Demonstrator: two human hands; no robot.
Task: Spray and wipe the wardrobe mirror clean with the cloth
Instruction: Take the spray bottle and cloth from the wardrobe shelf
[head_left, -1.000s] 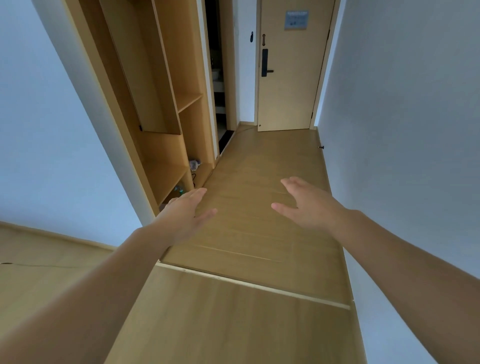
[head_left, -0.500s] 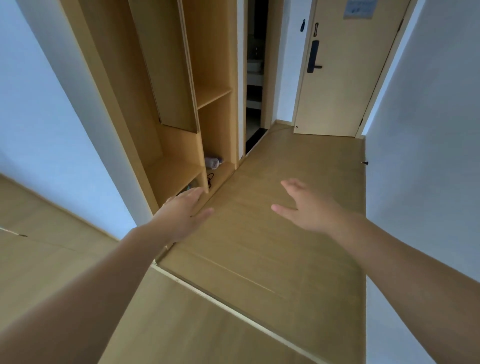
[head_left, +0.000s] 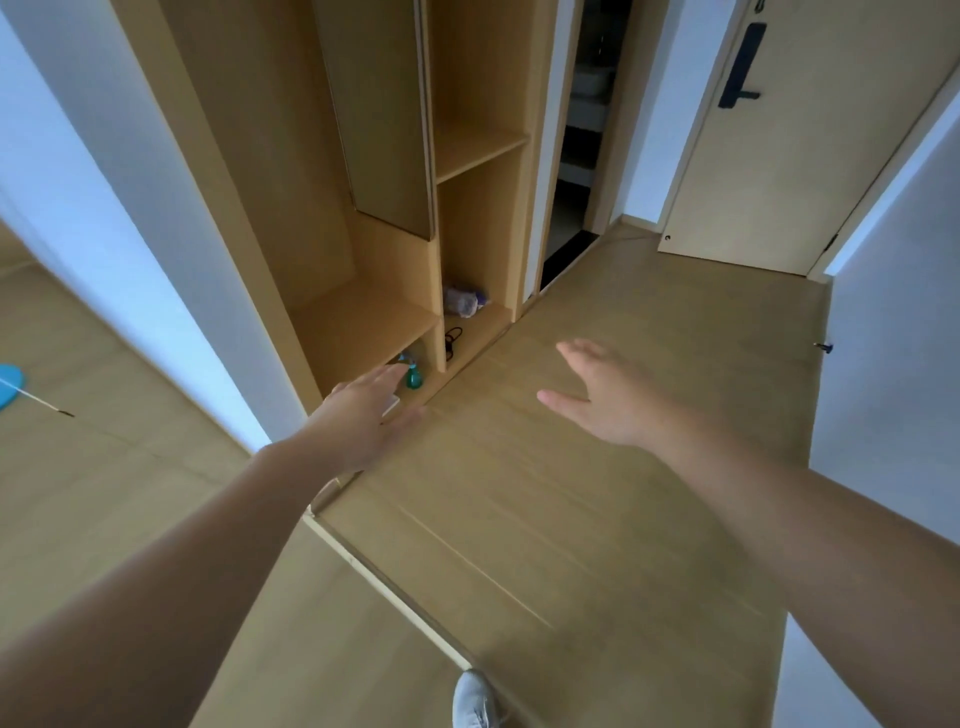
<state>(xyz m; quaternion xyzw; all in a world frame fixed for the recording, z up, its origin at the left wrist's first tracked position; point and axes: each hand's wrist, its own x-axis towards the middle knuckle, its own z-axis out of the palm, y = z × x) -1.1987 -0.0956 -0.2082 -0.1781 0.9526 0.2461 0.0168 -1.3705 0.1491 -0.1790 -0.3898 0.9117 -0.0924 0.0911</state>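
Wood floor (head_left: 649, 519), open wardrobe (head_left: 480, 148). Spray bottle (head_left: 414, 375) in wardrobe's lowest bay, cloth (head_left: 462, 301) in its bottom-right bay. Left hand (head_left: 363, 415) flat, empty, at wardrobe's base near the bottle. Right hand (head_left: 602, 400) spread, empty, in front of the wardrobe.

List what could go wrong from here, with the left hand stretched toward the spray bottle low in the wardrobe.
1. The spray bottle stands in a low compartment under a shelf, partly behind the left hand. A hasty reach could tip it over.
2. The pale floor strip runs right by the shoe. It may catch a foot while the person leans forward.
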